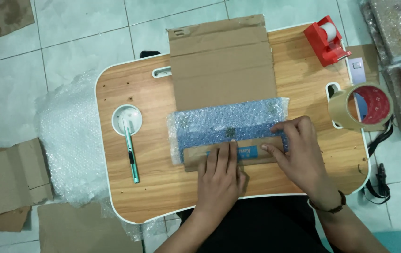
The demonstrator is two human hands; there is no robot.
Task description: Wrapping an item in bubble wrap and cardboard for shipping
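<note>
1. My left hand [219,175] lies flat, fingers straight, pinning the cardboard flap [233,155] down; it grips nothing.
2. My right hand [299,150] presses the flap's right end with spread fingertips, likewise holding nothing.
3. The flap folds over a bubble-wrapped parcel [228,122] at mid-table, on a cardboard sheet [221,65].
4. I judge the parcel light, cushioned and slippery; the stiff cardboard edges give the surest purchase.
5. A tape roll [367,107] sits to the right, a utility knife [131,150] to the left.
</note>
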